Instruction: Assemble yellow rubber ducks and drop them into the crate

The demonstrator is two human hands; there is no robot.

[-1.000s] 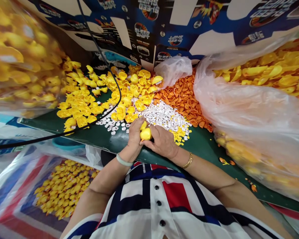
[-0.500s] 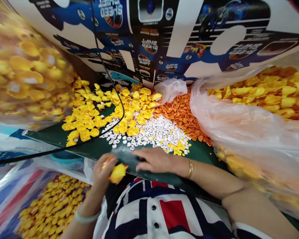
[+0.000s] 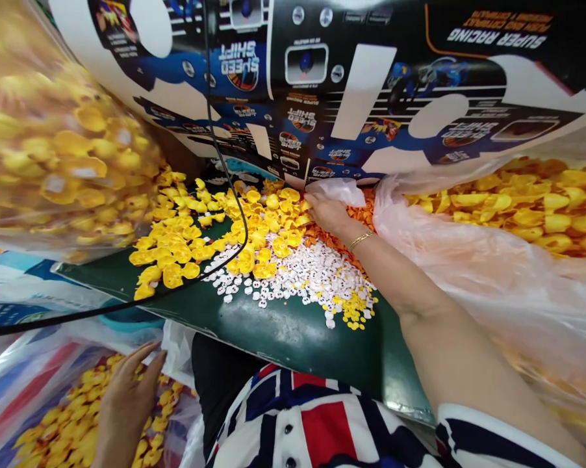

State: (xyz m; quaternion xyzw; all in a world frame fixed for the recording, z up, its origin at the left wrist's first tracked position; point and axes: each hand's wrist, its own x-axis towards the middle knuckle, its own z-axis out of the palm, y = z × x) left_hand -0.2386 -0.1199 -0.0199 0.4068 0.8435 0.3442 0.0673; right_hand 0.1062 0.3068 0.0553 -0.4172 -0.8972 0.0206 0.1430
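Note:
Over a striped bag (image 3: 44, 370) of yellow toy ducks (image 3: 69, 429), at the lower left, my left hand (image 3: 132, 390) is open and holds nothing, thumb and fingers apart. My right hand (image 3: 329, 216) reaches to the back of the green table, where yellow plastic half shells (image 3: 273, 218) meet orange plastic pieces (image 3: 364, 214). Its fingertips are at the edge of the shells and partly hidden, so I cannot see whether they grip one. In front of it lie small white pieces with dark spots (image 3: 297, 276) and little yellow pieces (image 3: 356, 305).
A big clear bag of yellow parts (image 3: 63, 149) stands at the left. At the right, another plastic bag (image 3: 468, 253) holds yellow shells. A black cable (image 3: 176, 283) hangs across the left side. Printed cardboard (image 3: 312, 84) walls off the back of the green table (image 3: 273, 331).
My left hand has moved down and left to the bag, and the yellow duck it held is no longer in it. My right hand has gone from the table's front edge to the back piles.

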